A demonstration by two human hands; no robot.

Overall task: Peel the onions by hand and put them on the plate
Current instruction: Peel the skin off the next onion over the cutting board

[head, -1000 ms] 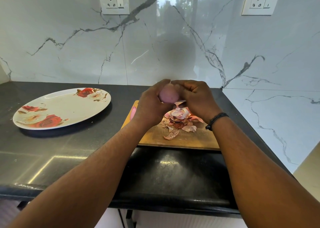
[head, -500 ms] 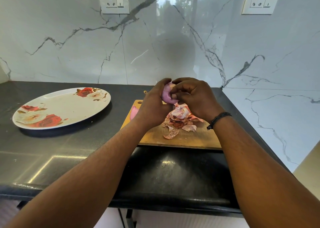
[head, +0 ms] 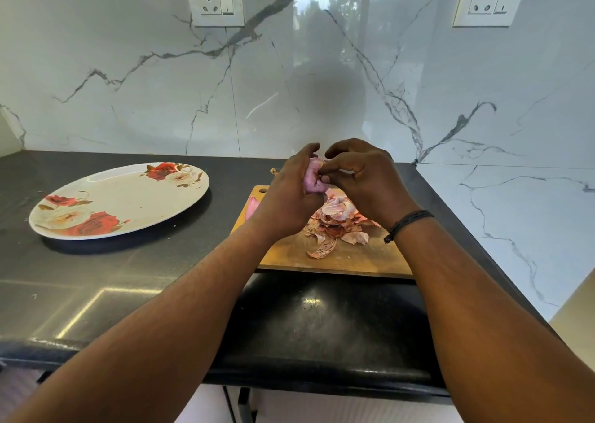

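A pale purple onion (head: 311, 179) is held above the wooden cutting board (head: 351, 258). My left hand (head: 288, 197) grips it from the left with curled fingers. My right hand (head: 360, 178) pinches at the onion's right side with its fingertips. A heap of peeled skins (head: 335, 223) lies on the board under my hands. The white plate with red roses (head: 119, 200) sits to the left on the black counter, with nothing on it. A pink piece (head: 252, 208) shows on the board behind my left wrist, mostly hidden.
The black counter (head: 128, 294) runs to a marble wall behind and on the right. A small scrap (head: 273, 171) lies on the counter behind the board. Two wall sockets are mounted above.
Both hands have lifted the onion slightly and turned it. My right hand's fingers have shifted from covering its top to pinching at its side.
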